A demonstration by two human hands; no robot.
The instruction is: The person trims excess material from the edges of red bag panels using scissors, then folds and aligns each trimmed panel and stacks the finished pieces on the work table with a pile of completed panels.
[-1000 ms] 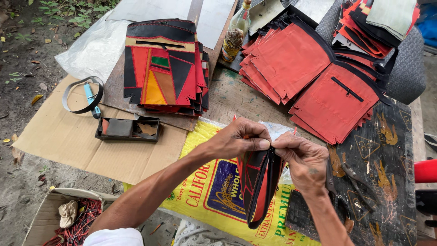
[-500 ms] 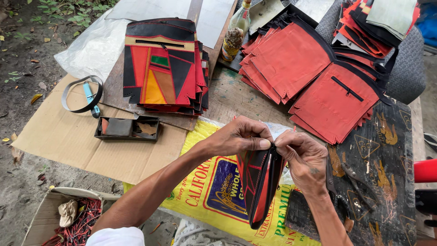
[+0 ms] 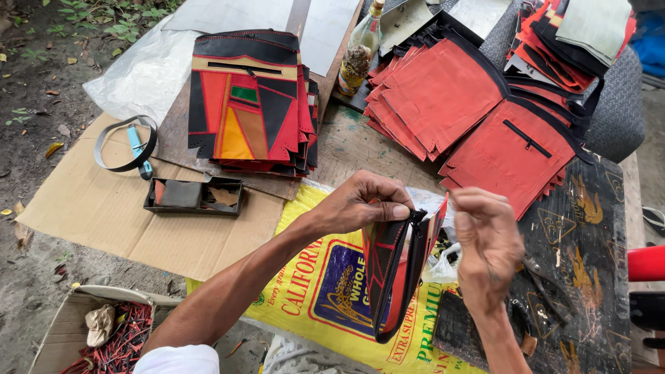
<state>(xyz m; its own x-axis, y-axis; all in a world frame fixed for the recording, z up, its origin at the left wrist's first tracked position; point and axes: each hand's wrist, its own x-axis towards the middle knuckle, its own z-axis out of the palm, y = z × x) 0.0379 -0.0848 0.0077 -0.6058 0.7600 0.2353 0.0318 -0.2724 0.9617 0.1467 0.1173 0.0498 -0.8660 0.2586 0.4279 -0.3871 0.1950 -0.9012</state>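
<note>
While my left hand (image 3: 364, 204) pinches the pouch (image 3: 396, 273) upright above the yellow sack (image 3: 325, 277), my right hand (image 3: 485, 239) fingers close near its top, grip unclear.

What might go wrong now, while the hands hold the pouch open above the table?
The left hand pinches only the top edge of the red and black pouch, which hangs freely, so it may slip down. The right hand works near the open zip, where a finger could get caught. The glass bottle nearby could be knocked over.
</note>
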